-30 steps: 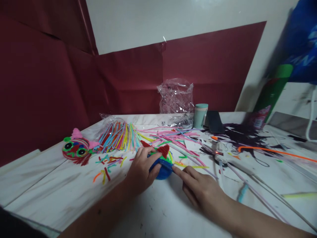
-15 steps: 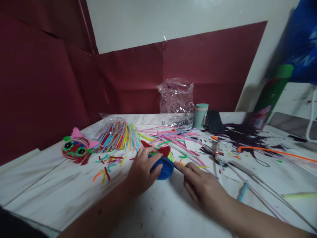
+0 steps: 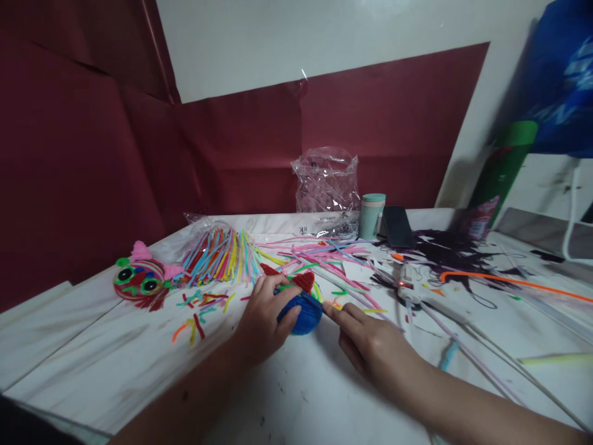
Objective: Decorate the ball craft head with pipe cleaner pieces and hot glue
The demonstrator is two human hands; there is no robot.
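Note:
My left hand (image 3: 265, 316) is closed round a small blue pipe-cleaner figure (image 3: 301, 312) with red ears, holding it down on the white table (image 3: 115, 364). My right hand (image 3: 368, 343) rests on the table just right of the figure, index finger stretched out with its tip touching the blue edge and the other fingers curled under. A finished red pipe-cleaner face (image 3: 139, 281) with green eyes and pink ears lies at the far left.
A fan of coloured pipe cleaners (image 3: 222, 256) and short cut pieces (image 3: 199, 309) lie behind the hands. A glue gun (image 3: 407, 287), a teal cup (image 3: 372, 216), a dark phone (image 3: 396, 225) and a clear plastic bag (image 3: 327, 182) sit toward the back right.
My right index finger has slid a little along the blue figure's edge. The left hand keeps its hold; the view has shifted slightly.

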